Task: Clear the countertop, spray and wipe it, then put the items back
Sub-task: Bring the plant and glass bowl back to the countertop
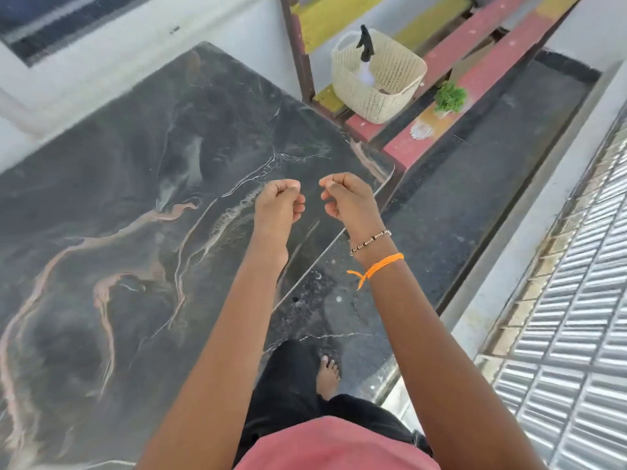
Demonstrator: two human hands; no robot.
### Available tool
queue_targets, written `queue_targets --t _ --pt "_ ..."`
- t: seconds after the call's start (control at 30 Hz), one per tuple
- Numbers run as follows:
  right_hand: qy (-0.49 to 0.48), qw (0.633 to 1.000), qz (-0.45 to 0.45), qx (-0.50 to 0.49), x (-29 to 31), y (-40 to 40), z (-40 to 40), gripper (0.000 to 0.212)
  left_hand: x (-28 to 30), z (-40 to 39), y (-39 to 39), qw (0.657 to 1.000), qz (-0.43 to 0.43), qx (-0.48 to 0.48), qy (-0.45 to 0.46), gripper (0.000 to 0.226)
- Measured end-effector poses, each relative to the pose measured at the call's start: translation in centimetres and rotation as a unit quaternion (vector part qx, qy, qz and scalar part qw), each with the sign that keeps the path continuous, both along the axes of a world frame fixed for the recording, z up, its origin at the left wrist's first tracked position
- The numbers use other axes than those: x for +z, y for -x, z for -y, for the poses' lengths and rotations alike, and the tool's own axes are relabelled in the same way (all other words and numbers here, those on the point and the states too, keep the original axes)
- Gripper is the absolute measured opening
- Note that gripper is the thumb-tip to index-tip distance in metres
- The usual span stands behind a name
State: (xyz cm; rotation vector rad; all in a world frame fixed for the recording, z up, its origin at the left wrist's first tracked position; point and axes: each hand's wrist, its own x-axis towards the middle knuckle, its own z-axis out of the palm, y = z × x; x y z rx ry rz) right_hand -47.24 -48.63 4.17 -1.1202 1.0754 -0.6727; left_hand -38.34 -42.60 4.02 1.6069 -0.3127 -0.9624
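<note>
Both arms reach out over the near right edge of the dark marble countertop; the left hand and right hand hang side by side, fingers curled, gripping nothing. Farther off, on a red bench, a cream woven basket holds the spray bottle (black trigger head up), with a small green potted plant just beside.

Head view, daylight: bright, even, diffuse illumination; source not determinable. Shadows soft and faint. Dull sheen with pale reflections on the dark marble countertop, strongest at centre. Glare on the ribbed metal shutter at lower right. Motion blur and smearing in upper left and along the top edge. Wide-angle bowing of straight lines toward the borders. Centre of frame reasonably sharp.
</note>
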Motion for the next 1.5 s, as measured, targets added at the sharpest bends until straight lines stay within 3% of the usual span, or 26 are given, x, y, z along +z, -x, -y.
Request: queue_targets --t 0.37,0.7,0.9,1.07,1.27,1.5 --pt "-0.029 0.991 -0.012 -0.126 -2.3 8.5 19.4 0.034 -2.5 20.9 6.8 0.994 -0.028 -0.104 -0.002 0.016" --pt "-0.069 0.981 -0.017 -0.180 -5.0 12.7 37.8 0.032 -5.0 38.7 10.2 0.978 0.013 -0.198 -0.061 0.018" --pt "-0.142 0.971 -0.029 -0.192 -9.8 15.7 49.4 0.034 -8.6 49.0 12.4 0.966 0.003 -0.226 -0.125 0.008" --pt "-0.219 0.957 -0.048 -0.182 -13.8 17.7 57.4 0.034 -10.7 55.9 15.8 0.954 -0.107 -0.213 -0.181 0.010" --pt "-0.264 0.949 -0.097 -0.146 -18.7 20.1 66.4 0.033 -13.5 63.5 19.0 0.935 -0.251 -0.063 -0.245 0.013" --pt "-0.265 0.938 -0.223 -0.022 -25.5 20.7 73.5 0.029 -19.2 68.4 18.7 0.901 -0.315 0.031 -0.297 0.063"
